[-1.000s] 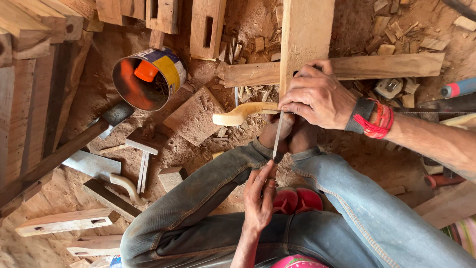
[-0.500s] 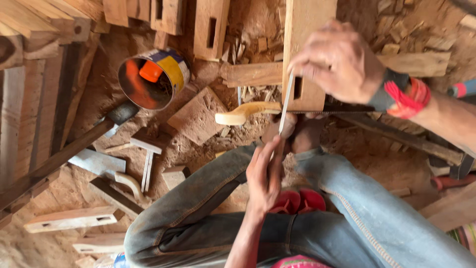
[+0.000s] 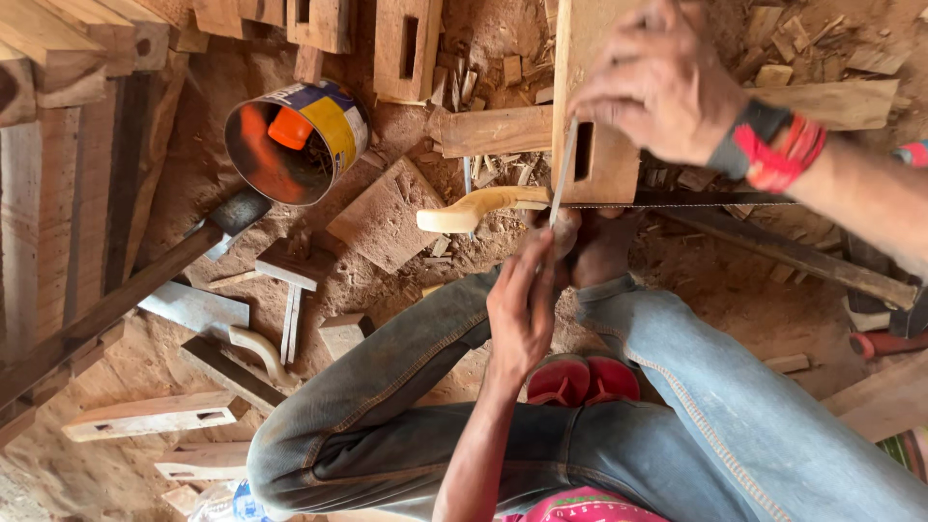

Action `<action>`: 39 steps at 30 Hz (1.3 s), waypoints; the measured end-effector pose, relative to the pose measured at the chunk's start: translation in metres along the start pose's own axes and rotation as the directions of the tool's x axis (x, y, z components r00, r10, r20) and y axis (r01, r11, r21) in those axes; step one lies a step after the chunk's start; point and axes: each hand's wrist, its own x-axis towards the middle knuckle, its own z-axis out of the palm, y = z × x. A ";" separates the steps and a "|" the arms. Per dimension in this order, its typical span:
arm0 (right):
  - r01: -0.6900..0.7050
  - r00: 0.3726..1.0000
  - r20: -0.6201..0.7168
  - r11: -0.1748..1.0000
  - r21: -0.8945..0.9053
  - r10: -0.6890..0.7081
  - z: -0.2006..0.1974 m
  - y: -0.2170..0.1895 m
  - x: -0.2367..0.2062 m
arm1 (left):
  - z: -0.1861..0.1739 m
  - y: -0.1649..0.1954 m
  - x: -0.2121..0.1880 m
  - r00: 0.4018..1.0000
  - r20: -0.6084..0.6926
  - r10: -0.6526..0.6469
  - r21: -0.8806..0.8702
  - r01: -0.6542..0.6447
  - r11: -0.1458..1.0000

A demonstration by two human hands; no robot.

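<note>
- The right hand [image 3: 667, 82] has lifted since a moment ago: it was lying on the wooden plank [image 3: 594, 97], and now it is raised above it and blurred, the fingers curled around the top of a thin metal blade [image 3: 562, 169].
- The left hand [image 3: 522, 309] has come up from the lap and now closes on the lower end of the same blade, near the plank's bottom edge.
- So the blade is held at both ends, standing beside the rectangular slot [image 3: 584, 152] cut in the plank; I judge the work on this slot is going on, not finished.
- The plank lies on the dirt floor [image 3: 193, 184] in front of the person's knees, and it looks pinned by the feet.
- Count: one plank in hand, one blade, one slot visible in it.
- One saw [image 3: 483, 205] with a pale wooden handle lies across under the plank's end.
- One open paint tin [image 3: 295, 140] lies on its side toward the floor's left part, with an orange cap inside.
- One hammer [image 3: 145, 275] lies near the tin.
- Two red sandals [image 3: 585, 379] are between the legs.
</note>
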 end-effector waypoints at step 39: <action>0.053 0.998 -0.043 0.998 0.016 -0.052 -0.029 -0.003 0.012 | -0.002 0.009 0.016 0.996 -0.046 0.071 0.002 -0.071 0.997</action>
